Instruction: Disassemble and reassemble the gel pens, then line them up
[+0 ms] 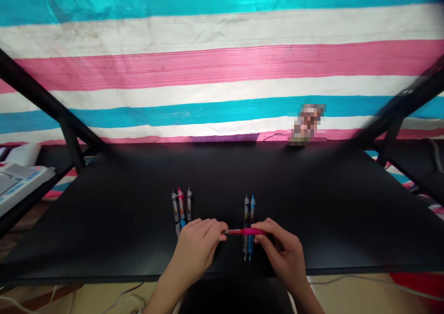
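Crosswise, pink pen (243, 231), tip leftward

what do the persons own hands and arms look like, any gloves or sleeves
The left hand and right hand are bare, with no gloves, and no ring, watch or bracelet shows. The forearms are bare too, with no sleeve or cuff in view before the picture's bottom edge.

six retractable pens (243, 231) — one left hand (194, 249), one right hand (282, 254)
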`<action>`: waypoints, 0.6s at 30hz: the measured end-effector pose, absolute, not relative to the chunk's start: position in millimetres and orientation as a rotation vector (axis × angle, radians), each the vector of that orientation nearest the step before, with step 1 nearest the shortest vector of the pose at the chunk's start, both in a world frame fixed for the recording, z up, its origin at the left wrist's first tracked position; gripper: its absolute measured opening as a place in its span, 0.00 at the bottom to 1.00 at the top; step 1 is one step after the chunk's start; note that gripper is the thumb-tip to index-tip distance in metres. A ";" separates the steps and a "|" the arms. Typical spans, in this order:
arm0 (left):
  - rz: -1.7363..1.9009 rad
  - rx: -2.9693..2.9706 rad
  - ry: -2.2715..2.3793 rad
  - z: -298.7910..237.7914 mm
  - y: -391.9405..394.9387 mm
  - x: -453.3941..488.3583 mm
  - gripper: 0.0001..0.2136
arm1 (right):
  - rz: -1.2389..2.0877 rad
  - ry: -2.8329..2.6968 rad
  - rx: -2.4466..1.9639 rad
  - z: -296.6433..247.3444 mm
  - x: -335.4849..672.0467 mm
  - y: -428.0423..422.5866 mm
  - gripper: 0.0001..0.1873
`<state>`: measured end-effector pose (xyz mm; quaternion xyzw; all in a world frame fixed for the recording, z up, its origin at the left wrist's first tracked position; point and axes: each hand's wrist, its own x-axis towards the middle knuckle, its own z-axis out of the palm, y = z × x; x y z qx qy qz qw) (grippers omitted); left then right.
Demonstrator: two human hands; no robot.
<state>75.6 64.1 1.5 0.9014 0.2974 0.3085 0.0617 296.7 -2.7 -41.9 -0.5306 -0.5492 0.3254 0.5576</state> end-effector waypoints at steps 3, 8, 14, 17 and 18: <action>1.004 2.459 0.988 2.1 56.7 69.3 0.12 | 0.804 -1.231 -1.271 -42.7 298.6 -3.7 0.10; 1.227 1.974 1.070 -1.4 40.2 69.3 0.05 | 0.834 -1.134 -1.278 -46.0 303.5 -4.6 0.23; 1.408 1.492 1.050 -14.6 31.0 73.9 0.03 | 0.875 -1.140 -1.240 -44.3 300.9 -6.4 0.23; 1.409 1.306 1.041 -21.1 29.7 74.6 0.04 | 0.882 -1.152 -1.190 -44.0 300.3 -7.9 0.16; 1.419 1.267 1.035 -23.1 29.6 74.7 0.04 | 0.881 -1.153 -1.178 -44.8 300.5 -8.3 0.13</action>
